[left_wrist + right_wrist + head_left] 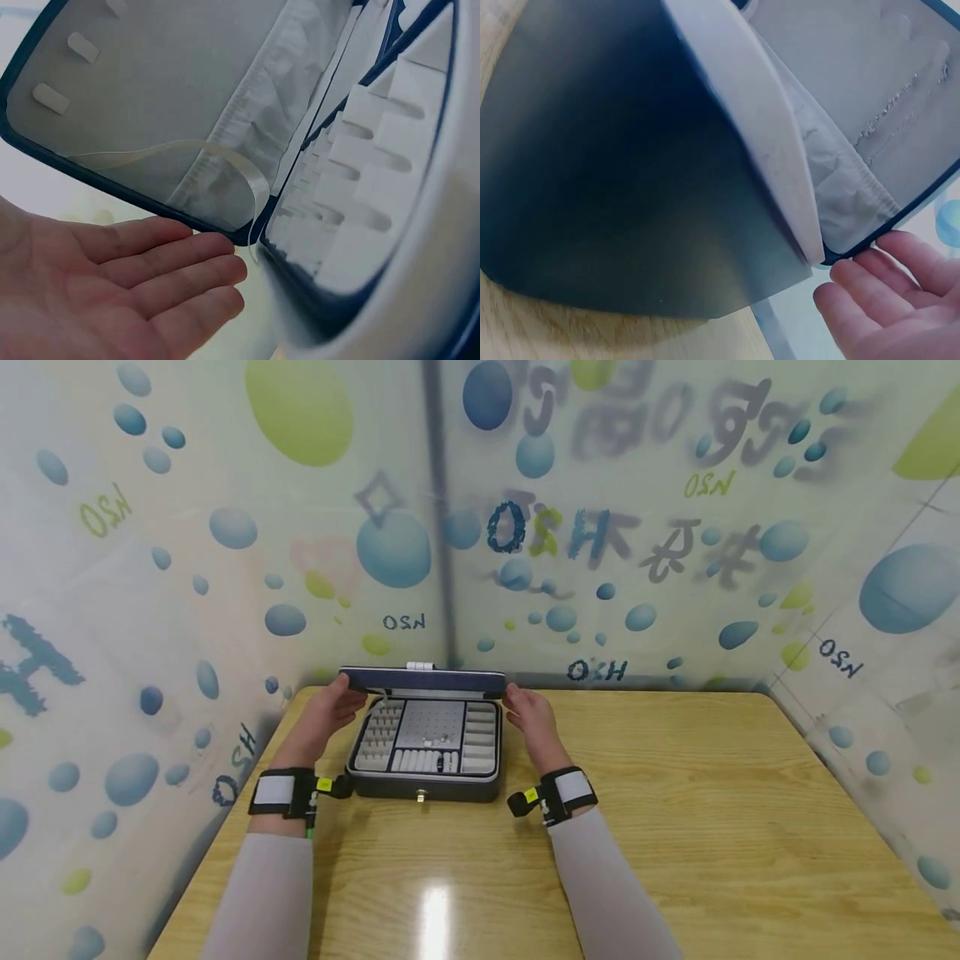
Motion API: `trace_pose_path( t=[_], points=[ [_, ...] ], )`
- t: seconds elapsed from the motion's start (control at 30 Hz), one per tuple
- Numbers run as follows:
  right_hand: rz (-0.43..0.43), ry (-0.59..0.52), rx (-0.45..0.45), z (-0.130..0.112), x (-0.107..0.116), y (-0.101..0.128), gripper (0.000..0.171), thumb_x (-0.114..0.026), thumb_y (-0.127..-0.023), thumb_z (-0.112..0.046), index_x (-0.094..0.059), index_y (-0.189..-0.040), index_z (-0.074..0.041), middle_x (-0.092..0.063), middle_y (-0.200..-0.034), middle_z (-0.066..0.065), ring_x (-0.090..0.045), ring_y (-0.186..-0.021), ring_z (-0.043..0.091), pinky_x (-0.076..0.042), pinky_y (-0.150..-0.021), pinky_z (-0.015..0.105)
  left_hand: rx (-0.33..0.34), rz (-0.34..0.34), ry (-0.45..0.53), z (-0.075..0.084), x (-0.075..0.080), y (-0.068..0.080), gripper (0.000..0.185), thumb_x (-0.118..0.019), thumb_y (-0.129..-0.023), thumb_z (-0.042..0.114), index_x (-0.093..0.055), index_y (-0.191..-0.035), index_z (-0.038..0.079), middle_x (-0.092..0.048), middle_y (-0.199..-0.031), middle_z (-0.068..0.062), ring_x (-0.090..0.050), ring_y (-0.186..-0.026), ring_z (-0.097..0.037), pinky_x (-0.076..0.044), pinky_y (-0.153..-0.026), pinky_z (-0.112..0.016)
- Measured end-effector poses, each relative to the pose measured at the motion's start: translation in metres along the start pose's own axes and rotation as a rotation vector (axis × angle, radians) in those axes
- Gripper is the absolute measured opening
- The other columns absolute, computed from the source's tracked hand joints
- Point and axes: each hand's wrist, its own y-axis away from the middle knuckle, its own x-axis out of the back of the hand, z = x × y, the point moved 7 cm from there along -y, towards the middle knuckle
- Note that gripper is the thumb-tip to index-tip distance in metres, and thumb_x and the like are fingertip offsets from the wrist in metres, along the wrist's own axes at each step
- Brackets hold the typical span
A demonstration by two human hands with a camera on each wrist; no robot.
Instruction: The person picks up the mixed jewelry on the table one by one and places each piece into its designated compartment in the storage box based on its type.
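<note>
A dark blue jewelry box (457,790) stands on the table with its lid (450,681) raised and tilted. At the lid's left edge is my left hand (330,714), its fingers nearly straight, touching the rim in the left wrist view. My right hand (532,722) is at the opposite edge; its loosely bent fingertips (855,281) touch the lid's corner in the right wrist view. Inside lie a ring-roll section (416,761), a panel with small earrings (435,741) and side compartments (478,739). Thin chains (892,109) hang inside the lid.
The box rests on a wooden table (675,827), left of its middle and near its back edge. A patterned wall covering (637,652) rises behind and beside the table. A ribbon strap (232,159) joins the lid to the box.
</note>
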Motion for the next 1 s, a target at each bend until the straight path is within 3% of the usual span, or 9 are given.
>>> trace_pose_path(
  t=[0.33,0.57,0.77,0.9,1.0],
  points=[
    [-0.057,0.010,-0.032,0.005,0.002,0.002,0.049,-0.054,-0.110,-0.027,-0.059,-0.137,0.014,-0.058,-0.148,0.031,-0.053,-0.146,0.042,-0.043,-0.120,0.054,-0.032,-0.052,-0.044,-0.003,0.004,0.011,0.074,-0.038,-0.112,0.047,-0.041,-0.153,-0.014,-0.040,-0.162,-0.035,-0.032,-0.156,-0.051,-0.023,-0.129,-0.062],
    [-0.121,0.045,-0.009,0.007,0.008,0.007,0.050,-0.056,-0.107,-0.026,-0.058,-0.141,0.011,-0.059,-0.147,0.030,-0.058,-0.139,0.037,-0.046,-0.118,0.052,-0.061,-0.053,-0.108,-0.004,0.004,0.014,0.066,-0.046,-0.110,0.042,-0.054,-0.141,-0.016,-0.061,-0.143,-0.025,-0.046,-0.149,-0.045,-0.030,-0.128,-0.058],
    [-0.173,0.072,0.024,0.010,0.013,0.009,0.050,-0.061,-0.104,-0.023,-0.059,-0.145,0.006,-0.062,-0.146,0.025,-0.064,-0.125,0.019,-0.050,-0.114,0.042,-0.041,-0.082,-0.155,-0.013,0.006,0.013,0.069,-0.050,-0.108,0.041,-0.045,-0.148,-0.015,-0.051,-0.150,-0.035,-0.042,-0.149,-0.047,-0.026,-0.128,-0.062],
    [-0.214,0.072,0.030,0.012,0.014,0.010,0.051,-0.064,-0.102,-0.017,-0.057,-0.148,0.003,-0.060,-0.151,0.024,-0.061,-0.134,0.025,-0.050,-0.113,0.037,-0.049,-0.112,-0.185,-0.022,0.008,0.014,0.071,-0.055,-0.105,0.042,-0.043,-0.155,-0.007,-0.055,-0.151,-0.032,-0.044,-0.148,-0.046,-0.025,-0.126,-0.067],
    [-0.248,0.059,0.022,0.014,0.013,0.012,0.054,-0.067,-0.101,-0.014,-0.054,-0.151,0.002,-0.055,-0.156,0.023,-0.054,-0.145,0.033,-0.046,-0.118,0.042,-0.058,-0.121,-0.199,-0.027,0.010,0.015,0.072,-0.061,-0.102,0.040,-0.043,-0.158,-0.003,-0.058,-0.149,-0.028,-0.050,-0.143,-0.039,-0.029,-0.124,-0.067]
  ],
)
